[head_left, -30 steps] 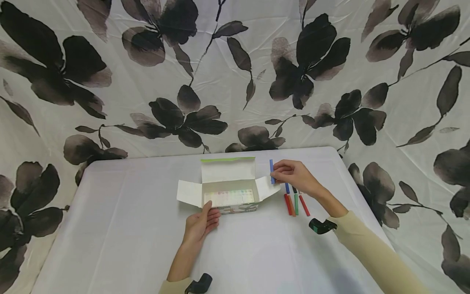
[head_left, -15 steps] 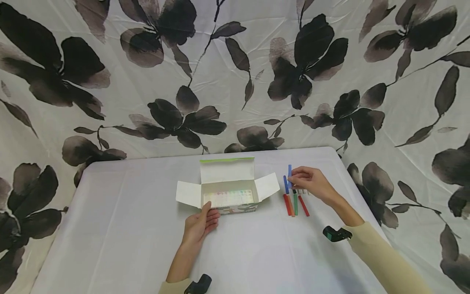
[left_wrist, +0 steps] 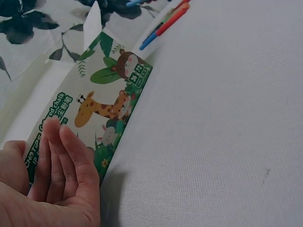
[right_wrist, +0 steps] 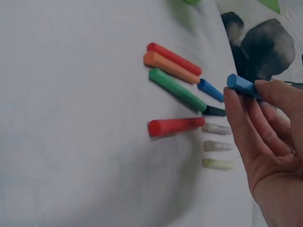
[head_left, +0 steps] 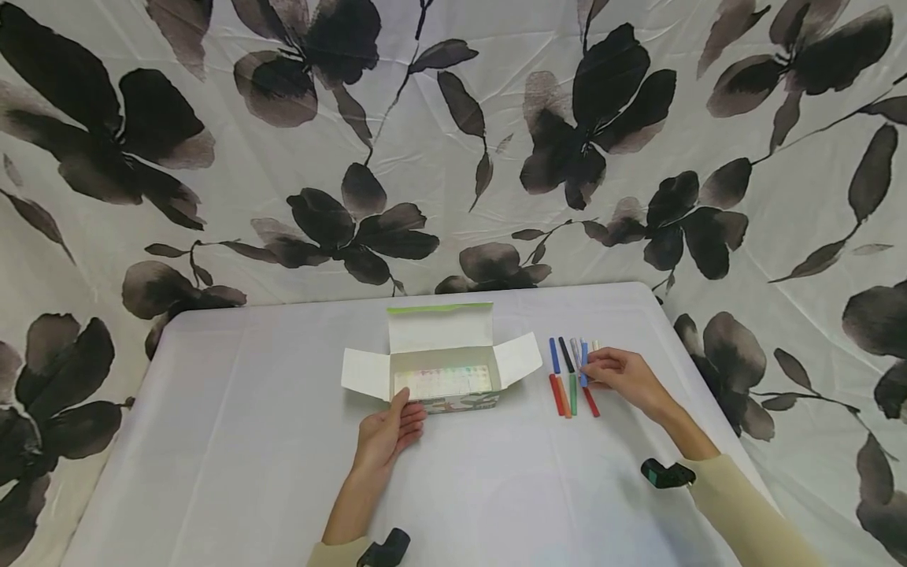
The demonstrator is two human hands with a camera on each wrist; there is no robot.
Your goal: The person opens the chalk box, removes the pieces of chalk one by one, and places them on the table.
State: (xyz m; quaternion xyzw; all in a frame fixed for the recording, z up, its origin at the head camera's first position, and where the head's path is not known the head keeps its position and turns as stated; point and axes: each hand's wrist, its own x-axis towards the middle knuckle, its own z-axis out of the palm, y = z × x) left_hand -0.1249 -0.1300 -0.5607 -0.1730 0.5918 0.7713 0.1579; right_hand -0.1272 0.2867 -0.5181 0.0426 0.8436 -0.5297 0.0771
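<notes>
My right hand pinches a blue faceted stick between thumb and fingertips. It holds the stick upright over the sticks on the table, in front of the lower red stick. Left of it lie a blue stick and a black stick, with red, orange and green sticks nearer me. My left hand grips the front left corner of an open cardboard box, thumb over the rim and fingers along the printed front. Pale pastel sticks lie in rows inside; the box print reads "chalk".
The box's side flaps spread outward and its lid stands up at the back. Short pale sticks lie near the right hand. A white cloth covers the table; a floral sheet hangs behind.
My right hand has carried the blue stick from beside the box's right flap rightward and nearer me, over the loose sticks. The left hand and box have stayed put.
</notes>
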